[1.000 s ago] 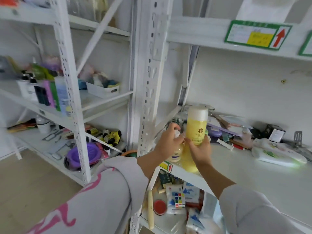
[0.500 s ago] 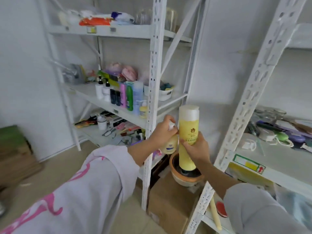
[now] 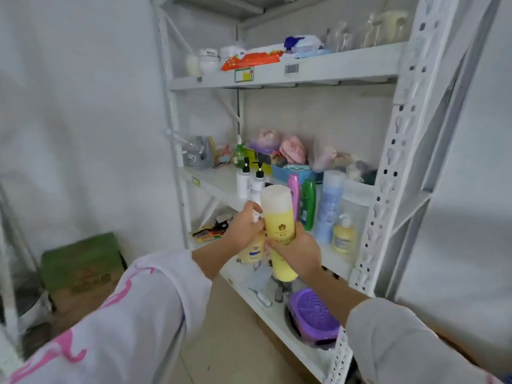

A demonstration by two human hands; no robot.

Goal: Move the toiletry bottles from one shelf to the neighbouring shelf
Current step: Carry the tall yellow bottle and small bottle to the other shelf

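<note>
rack (image 3: 399, 167): white steel, fills the view from 12 to 4 o'clock, with three loaded levels in sight.
box (image 3: 80, 261): green-topped carton on the floor at 8 o'clock, against the wall.
middle shelf (image 3: 219, 181): runs from centre out to 3 o'clock. There is a bare strip at its near left end and clutter along the back.
bowl (image 3: 313, 311): purple, on the lowest level at 5 o'clock.
row: two white pump bottles (image 3: 243, 181), a pink bottle (image 3: 294, 195), a green bottle (image 3: 308, 207), a blue bottle (image 3: 329, 206) and a yellow pump bottle (image 3: 343, 236). All stand upright and close together on the middle shelf's front edge.
tall bottle (image 3: 278, 217): yellow with a white cap, upright in mid-air at dead centre. It is in front of the row and hides part of it.
right hand (image 3: 297, 253): fingers wrapped round the tall bottle's lower half.
left hand (image 3: 243, 227): fingers curled over the top of the small bottle, at 9 o'clock of the tall bottle and touching it.
small bottle (image 3: 253, 252): pale yellow with a blue label. It hangs below the left hand, its pump head hidden by the fingers.
step: probably bringing both bottles up to the middle shelf to join the row; neither is set down yet.
next: calls for reaching forward toward 12 o'clock, picking a free spot, likely the bare strip. Then stand one bottle at a time without tipping its neighbours.
</note>
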